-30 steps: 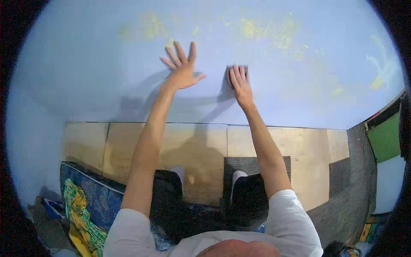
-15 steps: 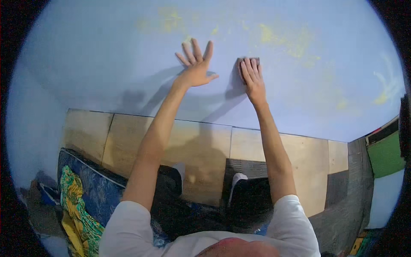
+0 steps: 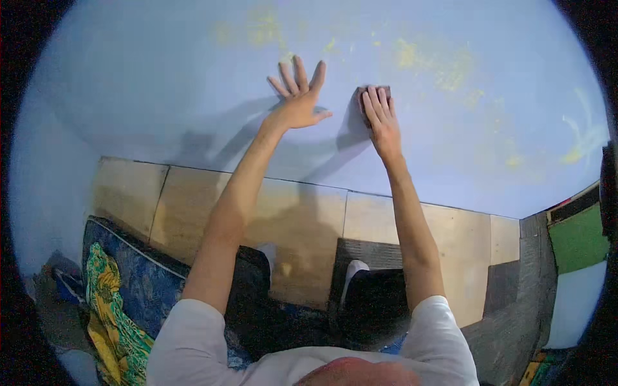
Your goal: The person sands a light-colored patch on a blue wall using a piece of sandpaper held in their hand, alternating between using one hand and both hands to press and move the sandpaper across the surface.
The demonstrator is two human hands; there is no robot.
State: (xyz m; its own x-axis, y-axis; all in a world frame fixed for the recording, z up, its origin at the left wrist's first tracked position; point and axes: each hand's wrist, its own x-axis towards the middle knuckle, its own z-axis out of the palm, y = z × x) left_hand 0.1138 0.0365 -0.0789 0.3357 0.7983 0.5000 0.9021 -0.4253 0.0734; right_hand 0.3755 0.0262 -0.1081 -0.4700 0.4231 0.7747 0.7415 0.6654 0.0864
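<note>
A pale blue wall (image 3: 193, 83) with rubbed yellow patches (image 3: 444, 67) stands in front of me. My left hand (image 3: 299, 103) is spread against it, fingers apart and pointing up, holding nothing. To its right, my right hand (image 3: 383, 119) presses a dark brown square piece of sandpaper (image 3: 364, 93) to the wall. The fingers lie together over the sandpaper, so only its top and left edges show. Yellow marks lie above both hands and off to the right.
Light wooden floor panels (image 3: 302, 225) meet the wall's foot. A dark blue mattress (image 3: 138, 270) with a green and yellow patterned cloth (image 3: 106, 289) is at left. Grey flooring (image 3: 515, 321) and a green panel (image 3: 579, 238) are at right.
The view has tilted slightly. My left hand keeps its place on the wall, while the right hand with the sandpaper has shifted slightly left against the yellow marks.
</note>
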